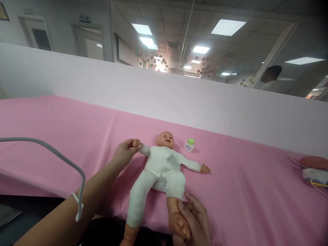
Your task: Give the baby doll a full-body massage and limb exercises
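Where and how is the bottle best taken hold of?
Probably around the rounded body of the bottle, below the green cap, pinched from both sides. Coming from the right looks easiest: the doll's head lies left of the bottle and one of the doll's arms stretches out on its near side, while pink sheet borders its right.

A doll (164, 162) lies on its back on the table (243, 191), head toward the partition (153, 92) behind. A bottle (189, 146) stands just right of its head. The left hand (126, 152) is at its left-side arm, the right hand (194, 218) at its right-side foot.
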The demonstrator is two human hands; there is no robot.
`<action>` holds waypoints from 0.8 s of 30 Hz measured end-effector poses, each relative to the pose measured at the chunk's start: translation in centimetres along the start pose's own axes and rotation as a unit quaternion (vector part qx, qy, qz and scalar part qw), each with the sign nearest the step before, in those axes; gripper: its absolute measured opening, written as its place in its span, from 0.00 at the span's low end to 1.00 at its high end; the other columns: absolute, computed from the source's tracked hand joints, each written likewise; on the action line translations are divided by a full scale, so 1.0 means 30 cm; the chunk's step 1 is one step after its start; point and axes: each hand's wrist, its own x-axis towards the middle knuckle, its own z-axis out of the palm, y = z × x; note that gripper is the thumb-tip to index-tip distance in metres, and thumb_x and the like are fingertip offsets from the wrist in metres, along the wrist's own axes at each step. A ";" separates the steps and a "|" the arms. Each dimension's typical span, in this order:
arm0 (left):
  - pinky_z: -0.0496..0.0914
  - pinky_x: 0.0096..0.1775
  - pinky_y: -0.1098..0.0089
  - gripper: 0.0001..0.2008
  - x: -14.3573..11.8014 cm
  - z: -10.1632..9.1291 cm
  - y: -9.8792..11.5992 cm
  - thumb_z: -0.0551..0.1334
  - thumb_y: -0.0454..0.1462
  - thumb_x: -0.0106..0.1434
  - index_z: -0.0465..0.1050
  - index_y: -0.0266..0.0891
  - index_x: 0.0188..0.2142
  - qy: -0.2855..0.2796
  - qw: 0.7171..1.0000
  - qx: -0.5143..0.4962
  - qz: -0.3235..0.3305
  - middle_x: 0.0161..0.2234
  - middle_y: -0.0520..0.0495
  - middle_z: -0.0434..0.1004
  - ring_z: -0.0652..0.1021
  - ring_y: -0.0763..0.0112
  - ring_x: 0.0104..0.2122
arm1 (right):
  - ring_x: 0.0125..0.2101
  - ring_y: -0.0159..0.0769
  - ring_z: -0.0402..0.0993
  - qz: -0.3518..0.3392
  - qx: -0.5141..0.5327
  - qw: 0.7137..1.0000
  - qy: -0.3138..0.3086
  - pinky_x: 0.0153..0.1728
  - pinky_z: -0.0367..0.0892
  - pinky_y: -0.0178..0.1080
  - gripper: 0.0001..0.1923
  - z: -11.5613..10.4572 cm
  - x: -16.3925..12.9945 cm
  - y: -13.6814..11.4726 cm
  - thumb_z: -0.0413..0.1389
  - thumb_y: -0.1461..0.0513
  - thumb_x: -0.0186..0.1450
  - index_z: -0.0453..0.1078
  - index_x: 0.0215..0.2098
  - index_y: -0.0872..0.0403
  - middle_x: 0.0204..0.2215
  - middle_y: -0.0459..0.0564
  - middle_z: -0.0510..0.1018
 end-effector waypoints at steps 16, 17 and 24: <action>0.72 0.44 0.64 0.16 -0.110 0.183 0.066 0.63 0.43 0.65 0.81 0.47 0.50 -0.097 0.973 0.165 0.127 0.41 0.50 0.85 0.80 0.61 0.40 | 0.69 0.57 0.62 0.023 0.103 0.994 -0.032 0.60 0.70 0.61 0.26 0.056 0.226 0.072 0.52 0.49 0.75 0.65 0.67 0.49 0.70 0.60 0.63; 0.73 0.44 0.64 0.16 -0.101 0.179 0.054 0.63 0.44 0.65 0.81 0.46 0.50 -0.083 0.980 0.145 0.112 0.40 0.50 0.84 0.80 0.61 0.40 | 0.69 0.59 0.60 0.007 0.095 0.995 -0.029 0.61 0.69 0.62 0.26 0.049 0.212 0.066 0.53 0.48 0.73 0.67 0.64 0.50 0.71 0.61 0.63; 0.74 0.49 0.63 0.11 0.040 0.107 -0.052 0.70 0.42 0.61 0.76 0.41 0.40 0.109 0.977 -0.180 -0.031 0.43 0.46 0.80 0.80 0.63 0.44 | 0.60 0.59 0.75 -0.001 0.048 0.999 -0.025 0.50 0.80 0.49 0.32 -0.025 0.038 0.030 0.68 0.52 0.62 0.71 0.63 0.42 0.65 0.52 0.73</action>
